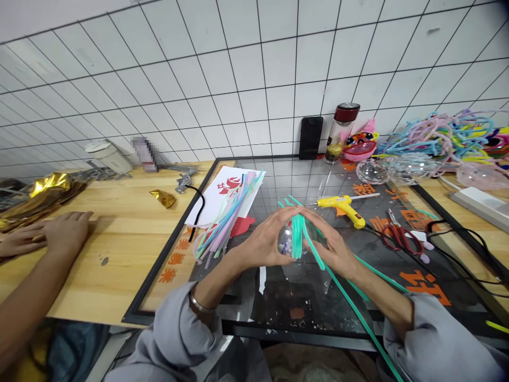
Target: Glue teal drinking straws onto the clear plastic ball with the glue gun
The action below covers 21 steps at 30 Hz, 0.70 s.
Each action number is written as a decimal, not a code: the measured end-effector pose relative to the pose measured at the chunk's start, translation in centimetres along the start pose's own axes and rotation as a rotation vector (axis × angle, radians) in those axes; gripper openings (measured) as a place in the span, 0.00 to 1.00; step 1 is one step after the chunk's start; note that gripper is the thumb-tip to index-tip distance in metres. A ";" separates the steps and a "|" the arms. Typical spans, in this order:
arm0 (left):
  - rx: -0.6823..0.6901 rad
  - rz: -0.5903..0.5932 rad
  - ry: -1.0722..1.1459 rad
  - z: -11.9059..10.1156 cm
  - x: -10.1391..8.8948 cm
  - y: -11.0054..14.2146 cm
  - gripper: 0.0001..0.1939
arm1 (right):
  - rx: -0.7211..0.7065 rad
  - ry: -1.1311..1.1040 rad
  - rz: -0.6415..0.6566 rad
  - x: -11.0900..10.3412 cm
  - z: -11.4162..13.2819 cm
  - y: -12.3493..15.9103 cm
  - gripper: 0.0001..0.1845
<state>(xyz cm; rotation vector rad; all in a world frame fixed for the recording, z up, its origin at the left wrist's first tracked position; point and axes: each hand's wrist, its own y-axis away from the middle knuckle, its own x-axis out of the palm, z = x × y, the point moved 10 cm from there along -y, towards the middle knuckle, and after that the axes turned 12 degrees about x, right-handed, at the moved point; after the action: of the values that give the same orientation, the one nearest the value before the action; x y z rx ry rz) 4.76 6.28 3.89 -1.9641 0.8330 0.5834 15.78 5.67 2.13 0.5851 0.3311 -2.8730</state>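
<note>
Between my two hands is a clear plastic ball (283, 244) with small coloured bits showing through it. Several green pipe cleaners (297, 236) lie side by side across it, their tips sticking out above my fingers. My left hand (264, 239) curves around the ball's left side, thumb below. My right hand (332, 241) arches over the right side, fingertips meeting the left ones at the top, closed on the ball and the green strands. One green length hangs from the ball, and others run under my right forearm. My palms hide part of the ball.
A yellow glue gun (342, 206) and red-handled scissors (401, 236) lie right. Pastel pipe cleaners (226, 223) rest on white paper (199, 204). Behind stand a phone (310, 138) and a glass bottle (338, 135). Another person's hands (66, 233) are left.
</note>
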 end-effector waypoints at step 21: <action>-0.132 0.091 0.179 1.2 1.0 0.5 0.71 | -0.057 0.133 -0.012 1.2 -0.9 -0.1 0.53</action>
<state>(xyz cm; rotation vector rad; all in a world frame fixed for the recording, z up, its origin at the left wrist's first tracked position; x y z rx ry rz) 5.02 6.86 2.33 -2.1308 1.0214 0.5321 14.99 5.82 0.90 0.7679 0.4367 -2.8322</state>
